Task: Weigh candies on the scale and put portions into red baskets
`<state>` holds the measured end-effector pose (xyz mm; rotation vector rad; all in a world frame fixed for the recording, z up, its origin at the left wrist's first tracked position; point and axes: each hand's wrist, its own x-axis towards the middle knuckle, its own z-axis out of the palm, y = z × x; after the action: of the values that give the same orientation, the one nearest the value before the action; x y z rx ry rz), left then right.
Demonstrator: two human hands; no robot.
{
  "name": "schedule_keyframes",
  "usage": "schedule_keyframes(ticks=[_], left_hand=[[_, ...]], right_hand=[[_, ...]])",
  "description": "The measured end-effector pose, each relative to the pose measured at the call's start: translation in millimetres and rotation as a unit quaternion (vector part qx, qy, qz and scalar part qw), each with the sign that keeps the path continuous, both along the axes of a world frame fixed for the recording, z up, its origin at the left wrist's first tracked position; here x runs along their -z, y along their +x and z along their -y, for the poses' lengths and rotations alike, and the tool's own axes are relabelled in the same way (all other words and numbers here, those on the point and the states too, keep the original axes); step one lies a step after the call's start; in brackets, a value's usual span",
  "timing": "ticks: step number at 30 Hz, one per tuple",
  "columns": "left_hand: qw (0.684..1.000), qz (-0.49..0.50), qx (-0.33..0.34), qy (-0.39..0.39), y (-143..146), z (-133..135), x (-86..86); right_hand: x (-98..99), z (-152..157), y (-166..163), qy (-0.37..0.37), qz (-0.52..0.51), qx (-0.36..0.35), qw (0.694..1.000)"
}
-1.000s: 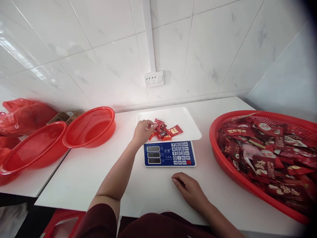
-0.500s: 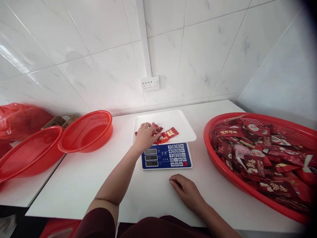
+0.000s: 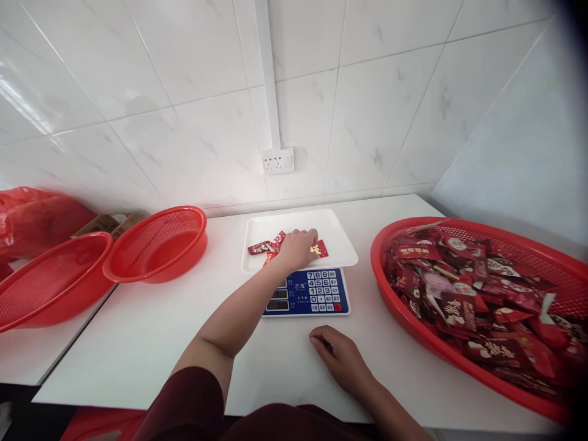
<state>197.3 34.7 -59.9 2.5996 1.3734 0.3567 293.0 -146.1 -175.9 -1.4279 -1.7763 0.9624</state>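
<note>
My left hand (image 3: 296, 247) reaches over the white pan (image 3: 339, 236) of a blue electronic scale (image 3: 316, 291). Its fingers are curled down over several red candy packets (image 3: 261, 247) lying on the pan; whether they grip any I cannot tell. On the white table (image 3: 151, 334), in front of the scale, rests my right hand (image 3: 340, 358), fingers loosely curled and holding nothing. To its right is a big red basket (image 3: 404, 318) heaped with red packets.
Two empty red mesh baskets (image 3: 156, 245) (image 3: 46, 282) sit at the left, with a cardboard box (image 3: 108, 224) and a red plastic bag (image 3: 32, 217) behind them. A wall socket (image 3: 278, 162) is on the tiled wall above the scale.
My left hand has moved rightward across the scale pan, from the left side of the packets to over their right part. A few packets now lie uncovered at the left. The right hand stays put.
</note>
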Motion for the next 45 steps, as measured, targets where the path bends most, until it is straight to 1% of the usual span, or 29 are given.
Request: schedule_keyframes(ticks=[2, 5, 6, 8, 10, 12, 13, 14, 17, 19, 24, 27, 29, 32, 34, 36, 37, 39, 41, 43, 45], left_hand=[[0.996, 0.086, -0.025, 0.002, -6.3, 0.8, -1.9], [0.968, 0.241, -0.071, -0.016, -24.4, 13.1, -10.3], [0.956, 0.281, -0.071, -0.035, -32.0, 22.0, -12.9], [0.941, 0.321, -0.04, -0.096, -47.0, 47.7, -13.9], [0.939, 0.3, 0.027, -0.168, -58.3, 80.1, -6.5], [0.943, 0.247, 0.077, -0.212, -64.2, 112.1, 8.8], [0.945, 0.219, 0.083, -0.229, -65.7, 125.4, 17.9], [0.946, 0.199, 0.075, -0.244, -66.7, 136.3, 27.1], [0.941, 0.184, 0.015, -0.283, -70.4, 152.9, 48.6], [0.934, 0.194, 0.002, -0.3, -74.6, 155.0, 56.0], [0.929, 0.196, 0.069, -0.306, -82.0, 155.9, 63.3], [0.937, 0.189, 0.081, -0.284, -86.0, 152.0, 65.6], [0.948, 0.206, 0.064, -0.233, -92.0, 142.3, 62.7], [0.967, 0.231, -0.003, -0.103, -106.1, 118.6, 48.0], [0.971, 0.231, -0.059, -0.029, -114.9, 103.8, 34.3], [0.966, 0.239, -0.095, 0.0, -118.5, 95.9, 23.6], [0.963, 0.25, -0.097, -0.009, -117.6, 95.4, 20.9], [0.958, 0.268, -0.069, -0.072, -110.2, 100.5, 22.1], [0.951, 0.257, -0.025, -0.17, -98.1, 111.0, 30.8], [0.939, 0.211, 0.016, -0.273, -85.4, 122.9, 42.7], [0.921, 0.162, 0.048, -0.351, -75.5, 132.6, 53.4]], right_hand=[[0.4, -0.6, -0.6, -0.003, 0.0, -0.003, 1.0], [2.1, -0.9, -0.7, -0.005, -0.004, -0.004, 1.0], [3.1, -0.6, -0.4, -0.009, -0.007, -0.001, 1.0], [5.4, 0.9, 1.1, -0.023, -0.022, 0.011, 0.999], [7.2, 3.4, 3.2, -0.027, -0.052, 0.011, 0.998], [7.4, 6.2, 4.9, -0.011, -0.09, -0.016, 0.996], [6.9, 7.4, 5.5, -0.005, -0.103, -0.036, 0.994], [5.9, 8.4, 5.7, -0.006, -0.108, -0.055, 0.993], [2.4, 8.9, 5.3, -0.041, -0.1, -0.101, 0.989], [0.5, 7.9, 4.9, -0.059, -0.094, -0.121, 0.986], [-3.4, 4.5, 3.8, -0.083, -0.073, -0.141, 0.984], [-4.8, 3.2, 0.9, -0.085, -0.058, -0.133, 0.986], [-4.6, 2.4, -1.4, -0.08, -0.04, -0.117, 0.989], [-3.9, 1.5, -3.9, -0.064, -0.002, -0.094, 0.994], [-3.9, 1.0, -4.4, -0.058, 0.001, -0.093, 0.994], [-3.9, 0.7, -4.3, -0.059, -0.011, -0.092, 0.994], [-3.7, 0.7, -4.0, -0.059, -0.017, -0.089, 0.994], [-2.7, 0.8, -3.5, -0.056, -0.023, -0.079, 0.995], [-1.1, 1.3, -3.1, -0.054, -0.028, -0.072, 0.996], [0.5, 2.2, -3.0, -0.046, -0.028, -0.071, 0.996], [1.3, 3.1, -3.0, -0.028, -0.022, -0.071, 0.997]])
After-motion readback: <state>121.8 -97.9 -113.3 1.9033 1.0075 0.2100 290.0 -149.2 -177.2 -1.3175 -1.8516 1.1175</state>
